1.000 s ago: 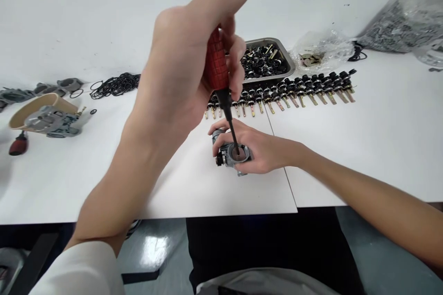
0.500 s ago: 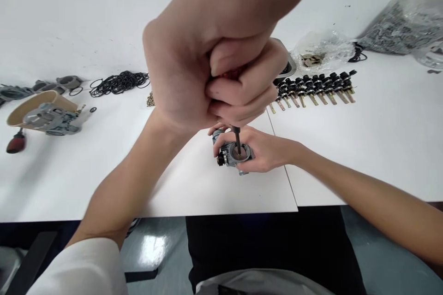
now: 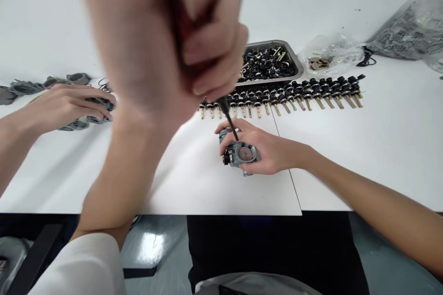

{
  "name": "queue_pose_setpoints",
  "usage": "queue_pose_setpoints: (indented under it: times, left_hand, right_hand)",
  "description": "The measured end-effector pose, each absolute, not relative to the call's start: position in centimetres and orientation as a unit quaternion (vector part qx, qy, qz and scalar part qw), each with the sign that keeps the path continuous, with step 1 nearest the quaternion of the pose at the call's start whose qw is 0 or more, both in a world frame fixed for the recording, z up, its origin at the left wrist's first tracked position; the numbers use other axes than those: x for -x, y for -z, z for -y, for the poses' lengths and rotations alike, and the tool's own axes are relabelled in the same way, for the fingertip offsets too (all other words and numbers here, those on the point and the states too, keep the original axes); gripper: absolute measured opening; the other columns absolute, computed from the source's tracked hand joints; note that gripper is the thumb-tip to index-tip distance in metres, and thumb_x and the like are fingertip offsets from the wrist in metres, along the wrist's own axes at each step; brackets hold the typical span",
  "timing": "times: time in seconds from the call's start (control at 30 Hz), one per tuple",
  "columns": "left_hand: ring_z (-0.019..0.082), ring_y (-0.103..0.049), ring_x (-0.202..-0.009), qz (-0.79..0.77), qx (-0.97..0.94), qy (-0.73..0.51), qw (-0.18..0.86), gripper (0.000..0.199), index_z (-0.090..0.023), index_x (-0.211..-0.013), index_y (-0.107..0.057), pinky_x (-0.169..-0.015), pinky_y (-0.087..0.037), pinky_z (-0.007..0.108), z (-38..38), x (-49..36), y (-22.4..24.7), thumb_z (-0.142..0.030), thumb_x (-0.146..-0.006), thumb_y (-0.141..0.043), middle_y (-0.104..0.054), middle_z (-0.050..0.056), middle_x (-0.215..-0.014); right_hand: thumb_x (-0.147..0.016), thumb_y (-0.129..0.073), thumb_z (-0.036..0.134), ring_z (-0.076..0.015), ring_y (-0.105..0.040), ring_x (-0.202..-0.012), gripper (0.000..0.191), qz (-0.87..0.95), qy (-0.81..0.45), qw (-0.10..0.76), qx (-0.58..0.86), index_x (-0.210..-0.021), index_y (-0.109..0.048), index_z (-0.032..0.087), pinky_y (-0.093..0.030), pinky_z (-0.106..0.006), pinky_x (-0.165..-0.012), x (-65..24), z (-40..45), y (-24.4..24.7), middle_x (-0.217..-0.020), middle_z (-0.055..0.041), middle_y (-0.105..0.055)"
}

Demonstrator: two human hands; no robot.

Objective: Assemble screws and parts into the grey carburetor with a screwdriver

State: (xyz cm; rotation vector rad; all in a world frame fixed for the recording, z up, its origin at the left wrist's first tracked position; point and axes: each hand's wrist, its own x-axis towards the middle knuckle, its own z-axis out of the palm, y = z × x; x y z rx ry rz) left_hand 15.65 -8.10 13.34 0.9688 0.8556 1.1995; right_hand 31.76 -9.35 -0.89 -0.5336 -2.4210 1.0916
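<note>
My left hand, large and close to the camera, is closed round the red handle of a screwdriver. The dark shank slants down and its tip appears clear of the bore, near the fingers of my right hand. That hand grips a grey metal throttle body against the white table, thumb in front and fingers behind. A round coppery plate with a small brass-coloured screw at its middle fills the bore. A black fitting sticks out on its left side.
Behind stand rows of shafts with black springs and a metal tray of similar parts. Plastic bags lie at the right. At the left, another person's hand is on grey metal castings.
My left hand has lifted the screwdriver out of the bore and moved up and left, tilting it. My right hand still grips the throttle body. Another person's hand has appeared at the left.
</note>
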Motion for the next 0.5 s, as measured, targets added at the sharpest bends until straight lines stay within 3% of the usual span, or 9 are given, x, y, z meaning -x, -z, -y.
queue_pose_setpoints:
  times: [0.1, 0.2, 0.37, 0.5]
  left_hand:
    - [0.016, -0.056, -0.054, -0.363, -0.387, -0.541, 0.652, 0.060, -0.021, -0.065, -0.052, -0.038, -0.038, 0.024, 6.2, -13.9, -13.2, -0.076, -0.085, -0.042, -0.032, 0.002, -0.049]
    - [0.021, -0.061, -0.063, -0.352, -0.350, -0.557, 0.666, 0.064, -0.022, -0.065, -0.054, -0.042, -0.043, 0.028, 4.7, -13.1, -12.9, -0.082, -0.082, -0.039, -0.036, 0.004, -0.049]
    - [0.021, -0.059, -0.064, -0.321, -0.295, -0.587, 0.682, 0.065, -0.024, -0.063, -0.055, -0.043, -0.043, 0.030, 5.7, -11.7, -13.0, -0.083, -0.082, -0.035, -0.036, 0.005, -0.047]
    - [0.014, -0.050, -0.052, -0.273, -0.259, -0.615, 0.693, 0.058, -0.025, -0.058, -0.056, -0.039, -0.039, 0.028, 8.1, -9.2, -13.3, -0.076, -0.083, -0.046, -0.045, 0.001, -0.045]
  right_hand:
    - [-0.077, -0.064, 0.007, -0.0262, -0.040, -0.141, 0.043, 0.879, -0.384, 0.207, 0.193, -0.117, -0.062, 0.024, -0.037, -0.047, -0.117, -31.8, 9.4, 0.8, -0.144, -0.0114, -0.040]
    - [-0.079, -0.065, 0.008, -0.0262, -0.041, -0.139, 0.042, 0.884, -0.369, 0.210, 0.194, -0.118, -0.060, 0.024, -0.039, -0.046, -0.114, -31.8, 9.5, 0.7, -0.143, -0.0115, -0.041]
    - [-0.084, -0.066, 0.016, -0.0268, -0.041, -0.140, 0.043, 0.897, -0.320, 0.224, 0.206, -0.124, -0.050, 0.022, -0.043, -0.044, -0.110, -32.1, 9.7, 0.8, -0.143, -0.0147, -0.041]
    - [-0.088, -0.071, 0.037, -0.0333, -0.044, -0.131, 0.039, 0.934, -0.158, 0.222, 0.233, -0.115, -0.052, 0.016, -0.045, -0.049, -0.103, -32.6, 9.9, 0.2, -0.139, -0.0202, -0.044]
